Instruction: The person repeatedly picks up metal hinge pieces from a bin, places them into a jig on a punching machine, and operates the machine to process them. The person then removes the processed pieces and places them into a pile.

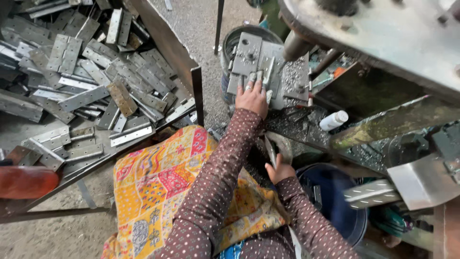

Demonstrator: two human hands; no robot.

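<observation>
Far to the left of our hands lay a big pile of grey metal hinges [96, 81] in a tray [189, 67]. Our left hand [251, 98] was spread flat, fingers pressing on a hinge [249, 55] on the machine plate [292, 81]. Below it, our right hand [279, 171] pinched a thin metal strip [270, 149]. A white bottle [334, 120] sat to the right, and a blue bucket [335, 201] stood beside our right hand.
</observation>
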